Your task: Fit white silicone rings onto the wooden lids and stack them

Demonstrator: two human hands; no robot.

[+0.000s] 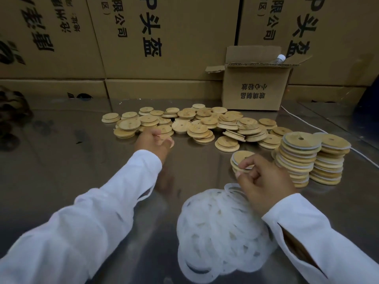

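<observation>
Right hand (pixel 264 181) pinches a ringed round wooden lid (pixel 241 157) just beyond the white silicone ring heap (pixel 215 228). Left hand (pixel 152 142) is curled on a bare wooden lid (pixel 165 138) at the loose lid pile (pixel 205 121) edge.

Pale tan round wooden lids (pixel 196 124) are streaked with darker grain. The heaped silicone rings (pixel 217 226) are seen as translucent white. White bands alternate with tan in the tall lid stacks (pixel 297 158). Brown cardboard cartons (pixel 164 37) are printed with black characters. The steel table (pixel 71 160) is a dull reflective grey; the cloth sleeves (pixel 82 222) are white.
</observation>
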